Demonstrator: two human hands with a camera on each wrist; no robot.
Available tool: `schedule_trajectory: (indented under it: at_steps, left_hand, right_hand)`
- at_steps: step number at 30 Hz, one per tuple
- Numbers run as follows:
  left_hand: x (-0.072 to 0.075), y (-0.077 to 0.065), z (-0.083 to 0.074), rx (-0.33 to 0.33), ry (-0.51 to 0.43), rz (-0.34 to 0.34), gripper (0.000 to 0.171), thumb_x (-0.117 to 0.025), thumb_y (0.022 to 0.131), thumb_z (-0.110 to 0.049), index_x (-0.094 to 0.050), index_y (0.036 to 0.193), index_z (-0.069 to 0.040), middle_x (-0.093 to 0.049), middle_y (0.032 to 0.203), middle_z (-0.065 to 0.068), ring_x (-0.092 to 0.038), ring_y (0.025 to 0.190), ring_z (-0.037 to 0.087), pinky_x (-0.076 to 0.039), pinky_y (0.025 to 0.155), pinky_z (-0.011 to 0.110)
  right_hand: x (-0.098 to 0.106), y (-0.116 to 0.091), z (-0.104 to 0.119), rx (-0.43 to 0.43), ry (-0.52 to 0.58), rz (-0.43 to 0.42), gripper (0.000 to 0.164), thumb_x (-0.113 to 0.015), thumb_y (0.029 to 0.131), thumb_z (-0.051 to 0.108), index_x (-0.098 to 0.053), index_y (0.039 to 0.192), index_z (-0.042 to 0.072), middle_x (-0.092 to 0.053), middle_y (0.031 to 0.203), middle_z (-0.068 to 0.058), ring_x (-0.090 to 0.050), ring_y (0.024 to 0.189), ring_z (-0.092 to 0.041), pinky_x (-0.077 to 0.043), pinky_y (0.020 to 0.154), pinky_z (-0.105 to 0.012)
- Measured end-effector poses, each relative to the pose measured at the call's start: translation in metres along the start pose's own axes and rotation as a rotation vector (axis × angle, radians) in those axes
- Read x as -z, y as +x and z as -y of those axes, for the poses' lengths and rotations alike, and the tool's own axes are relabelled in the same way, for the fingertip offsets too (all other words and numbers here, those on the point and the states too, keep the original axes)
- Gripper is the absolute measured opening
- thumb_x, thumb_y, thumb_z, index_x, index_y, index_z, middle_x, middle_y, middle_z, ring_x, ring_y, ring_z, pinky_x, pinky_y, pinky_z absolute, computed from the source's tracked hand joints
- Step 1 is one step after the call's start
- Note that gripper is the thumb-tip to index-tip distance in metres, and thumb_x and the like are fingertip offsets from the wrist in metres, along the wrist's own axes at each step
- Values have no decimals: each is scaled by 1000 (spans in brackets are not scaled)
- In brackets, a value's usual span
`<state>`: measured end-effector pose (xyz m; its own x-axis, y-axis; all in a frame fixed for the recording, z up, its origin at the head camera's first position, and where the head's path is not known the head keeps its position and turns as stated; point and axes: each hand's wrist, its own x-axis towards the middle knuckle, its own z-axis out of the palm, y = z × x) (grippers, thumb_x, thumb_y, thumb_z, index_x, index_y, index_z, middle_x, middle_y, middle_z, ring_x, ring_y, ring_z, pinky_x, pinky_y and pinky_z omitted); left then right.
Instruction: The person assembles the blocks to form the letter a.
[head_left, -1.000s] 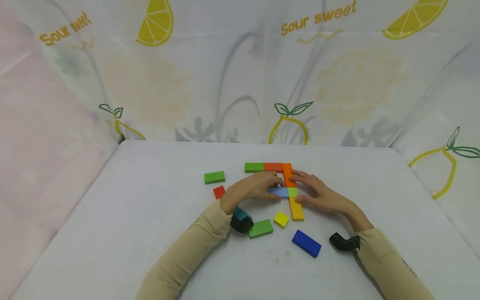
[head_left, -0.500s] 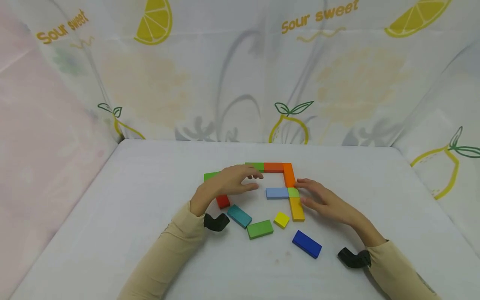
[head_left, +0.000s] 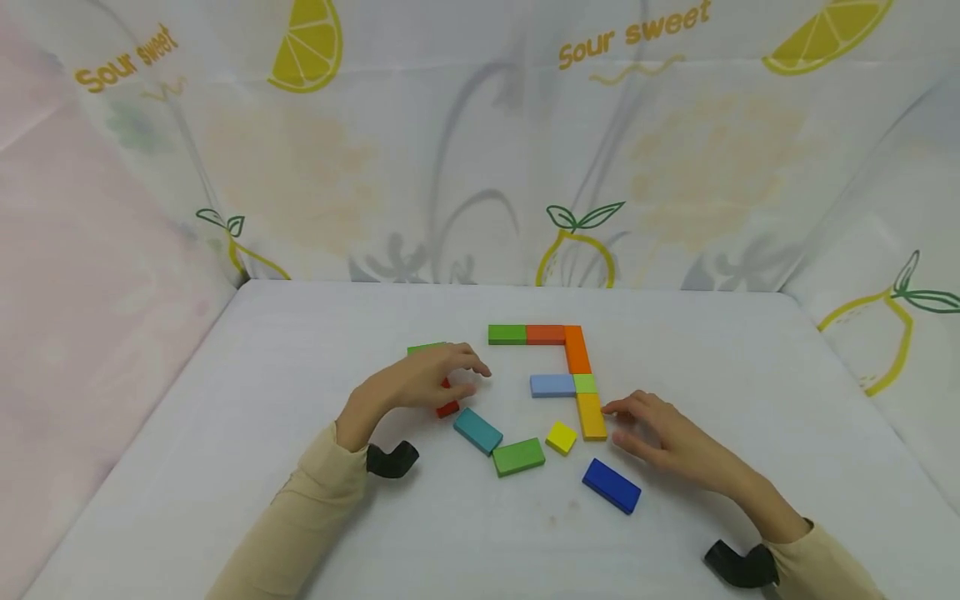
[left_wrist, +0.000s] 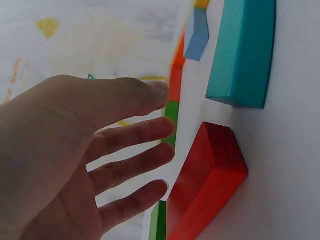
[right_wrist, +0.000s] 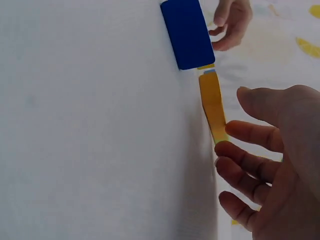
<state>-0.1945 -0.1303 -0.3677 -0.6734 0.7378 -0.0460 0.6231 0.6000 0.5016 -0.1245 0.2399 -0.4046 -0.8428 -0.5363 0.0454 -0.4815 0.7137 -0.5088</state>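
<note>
Coloured blocks (head_left: 552, 386) on the table: six joined, six lying loose

The joined blocks lie flat toward the far side of the table (head_left: 315, 342). A green block (head_left: 507, 335) and a red-orange block (head_left: 545, 335) sit end to end along the back. From their right end, an orange block (head_left: 577, 350) runs toward the person, followed by a small light green square (head_left: 585, 384) and an amber block (head_left: 591, 418). A light blue block (head_left: 543, 386) meets the square's left side.

Six others lie apart from this figure: a second green block (head_left: 424, 347) and a red block (head_left: 447, 409), both partly covered by the left hand (head_left: 412, 379) in the head view, then a teal block (head_left: 477, 431), a third green block (head_left: 518, 457), a small yellow block (head_left: 561, 438) and a dark blue block (head_left: 611, 486). The teal and third green blocks nearly meet at a corner; whether they touch, I cannot tell.

Judging by the layout, about half the pieces are placed and the scattered half is left, if all are meant to be used.

The left hand's grip is spread and empty near the red block. The right hand (head_left: 675, 440) has an empty grip too, its fingers loosely bent just beside the amber block; contact there is unclear.
</note>
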Motion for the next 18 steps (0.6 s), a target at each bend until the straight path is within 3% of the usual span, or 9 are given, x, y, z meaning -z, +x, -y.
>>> schedule_trajectory:
  at_steps: [3, 6, 13, 18]
  left_hand:
    - [-1, -3, -2, -30, -3, 17, 31, -61, 92, -23, -62, 122, -16, -60, 117, -1, -56, 93, 15, -47, 83, 27]
    - [-2, -4, -6, -49, -14, 33, 33, -63, 91, -25, -62, 123, -16, -61, 117, -1, -58, 94, 15, -48, 85, 29]
    - [-7, -6, -14, -21, -7, 118, 34, -64, 90, -31, -62, 122, -19, -60, 114, -6, -58, 89, 11, -47, 85, 26]
    - [-7, -8, -15, -8, -11, 109, 35, -65, 89, -32, -62, 122, -20, -60, 115, -6, -57, 90, 11, -47, 86, 27]
  right_hand:
    - [0, -5, 6, -4, 24, 39, 32, -57, 93, 41, -54, 116, 20, -53, 94, 13, -48, 85, 0, -46, 74, -21]
    - [1, -9, 12, -16, 18, 87, 29, -56, 92, 45, -54, 109, 21, -49, 85, 13, -45, 77, 1, -42, 66, -18]
    - [3, -17, 25, -79, -30, 189, 37, -59, 83, 60, -54, 101, 29, -50, 82, 16, -46, 75, 2, -42, 65, -18]
    - [5, -22, 32, -69, -32, 223, 44, -65, 77, 62, -53, 101, 28, -49, 81, 15, -46, 75, 1, -41, 65, -18]
